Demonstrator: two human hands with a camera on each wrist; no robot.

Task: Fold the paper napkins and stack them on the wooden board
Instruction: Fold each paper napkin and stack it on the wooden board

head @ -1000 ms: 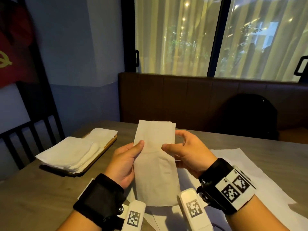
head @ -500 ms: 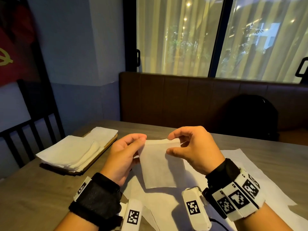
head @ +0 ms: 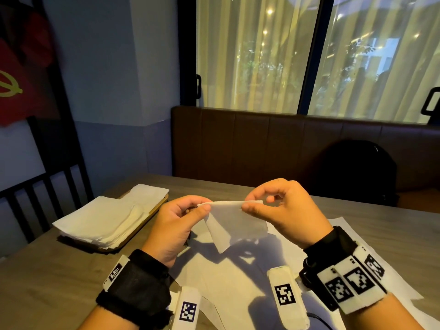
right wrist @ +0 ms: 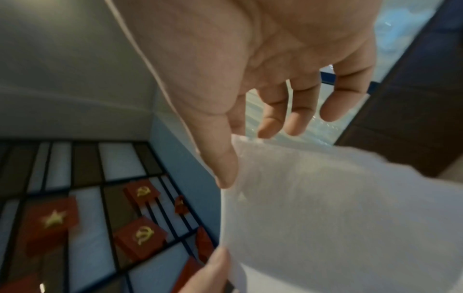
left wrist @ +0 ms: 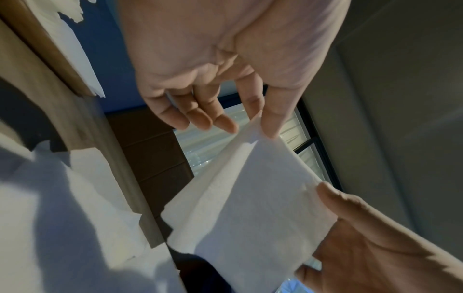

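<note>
White tissue, thin and limp: the napkin (head: 234, 222) hangs at the centre of the head view, doubled over, its top edge pinched at both ends. My left hand (head: 177, 225) nips the left corner between thumb and forefinger, with the other fingers loosely curled behind. My right hand (head: 283, 210) nips the right corner the same way, its remaining fingers arched clear of the paper.

To do this fold well, I judge the two layers must meet flush along that top edge before I press any crease. The lower corner sags toward me and looks slightly skewed, so I would draw the edge gently taut, not hard, since paper this soft could tear. Then I would run a thumb along the fold.

Below, unfolded sheets (head: 238, 282) lie spread on the table (head: 47, 270) in the lower middle of the frame. At middle left sits the board (head: 156, 210), with a stack (head: 104, 217) of napkins on it, overhanging its near edge. This one goes on top, squared to the rest.
</note>
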